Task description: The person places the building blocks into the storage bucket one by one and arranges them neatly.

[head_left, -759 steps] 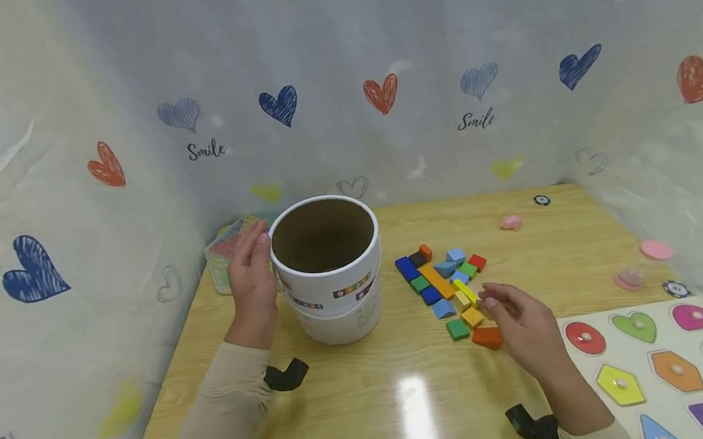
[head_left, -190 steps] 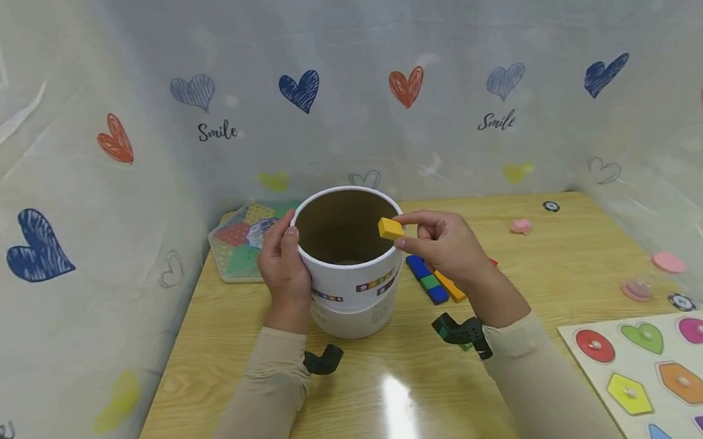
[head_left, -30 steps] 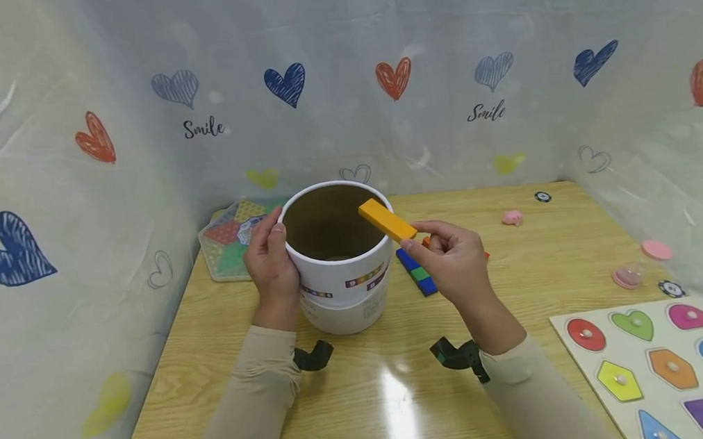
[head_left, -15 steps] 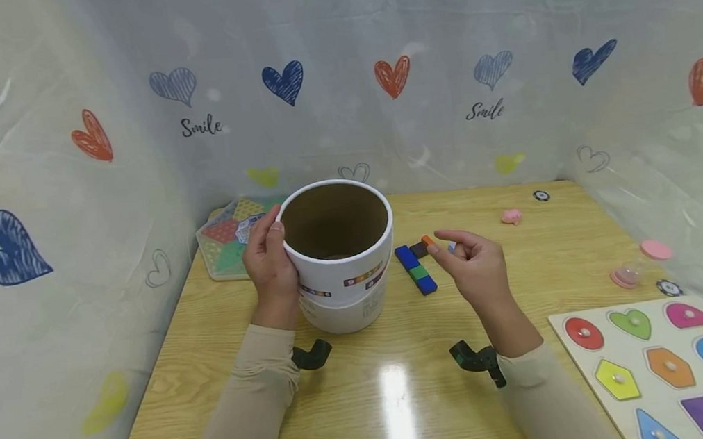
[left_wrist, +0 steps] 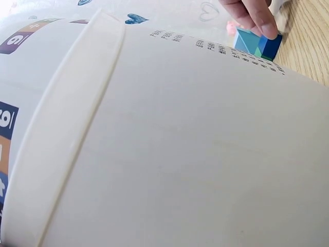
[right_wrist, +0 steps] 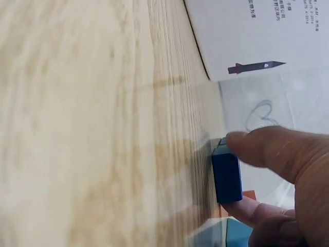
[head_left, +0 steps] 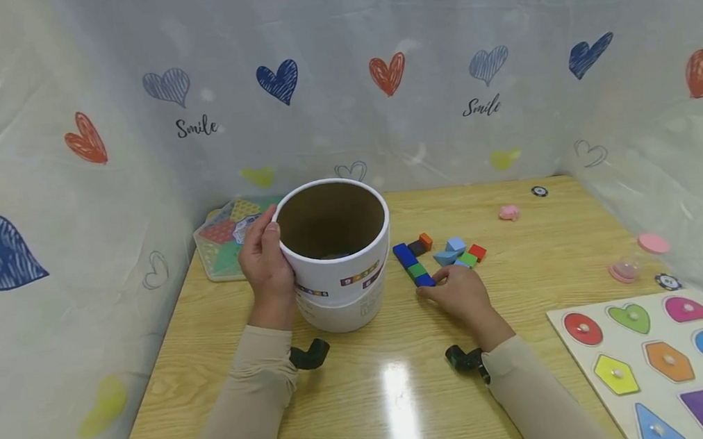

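Head view first: what bounds the space?

Glossy, creased sheeting (head_left: pixel 336 120) printed with hearts lines the back and both sides; the wood-grained table (head_left: pixel 348 401) meets it along its far edge.

And the big pieces?

A flat puzzle board (head_left: pixel 637 346) with knobbed shapes at right, then a smooth white bucket (head_left: pixel 318 268), round-rimmed, left of it. A broad stretch of wood grain runs between them.

Fingers?

The left hand (head_left: pixel 266 269) rests against the bucket's left side by the rim, fingers extended. The right hand (head_left: pixel 460 293) pinches a dark blue block (head_left: pixel 424 281) between thumb and finger.

Where's that block?

Right of the bucket, at the near end of a row, just beside a green block (head_left: pixel 416 270). It's flat-sided and crisp-edged; whether it's lifted, I can't tell.
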`<state>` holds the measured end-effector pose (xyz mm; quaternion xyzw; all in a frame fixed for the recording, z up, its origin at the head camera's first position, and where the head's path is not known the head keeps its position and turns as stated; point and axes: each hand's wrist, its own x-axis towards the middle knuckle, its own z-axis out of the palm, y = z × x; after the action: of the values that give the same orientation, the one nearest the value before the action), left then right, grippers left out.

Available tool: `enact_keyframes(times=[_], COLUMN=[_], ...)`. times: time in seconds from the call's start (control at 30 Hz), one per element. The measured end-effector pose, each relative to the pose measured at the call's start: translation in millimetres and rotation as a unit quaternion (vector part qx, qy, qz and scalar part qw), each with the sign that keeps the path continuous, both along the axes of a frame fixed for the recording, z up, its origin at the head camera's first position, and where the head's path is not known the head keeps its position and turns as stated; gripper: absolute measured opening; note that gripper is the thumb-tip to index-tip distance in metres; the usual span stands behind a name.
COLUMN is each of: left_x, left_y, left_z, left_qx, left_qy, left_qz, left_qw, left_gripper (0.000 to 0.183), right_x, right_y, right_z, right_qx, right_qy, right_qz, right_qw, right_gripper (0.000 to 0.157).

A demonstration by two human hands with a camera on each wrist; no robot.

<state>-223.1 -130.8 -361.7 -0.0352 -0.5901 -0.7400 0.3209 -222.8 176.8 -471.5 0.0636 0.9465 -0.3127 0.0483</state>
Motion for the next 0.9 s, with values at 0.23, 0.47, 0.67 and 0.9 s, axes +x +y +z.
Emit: enact_keyframes(times=[0.23, 0.47, 0.67, 0.9], left_x=[-1.1, 0.3, 0.9, -1.0], left_y=[1.0, 0.1, -0.2, -1.6], left_z=[-0.2, 1.2, 1.5, -0.2], left_qx=[-0.001, -0.011, -0.014, -0.014], left_qy=[0.019, 0.016, 0.007, 0.021], left_qz=[0.006, 0.013, 0.013, 0.015], left_qw=[0.9998, 0.9997, 0.9998, 0.9996], left_gripper=[0.033, 0.033, 0.033, 0.032], right_x=[3.6, 15.0, 26.0, 31.6], right_y=[1.5, -2.0, -15.0, -41.1], right_z=[7.6, 45.9, 100.9, 142.5], right_qx=[0.002, -0.07, -0.186, -0.219], right_qy=[-0.005, 0.085, 0.2, 0.258], right_qz=[-0.01, -0.027, -0.021, 0.027], right_qw=[1.0, 0.994, 0.962, 0.941], right_gripper=[0.047, 0.049, 0.046, 0.037])
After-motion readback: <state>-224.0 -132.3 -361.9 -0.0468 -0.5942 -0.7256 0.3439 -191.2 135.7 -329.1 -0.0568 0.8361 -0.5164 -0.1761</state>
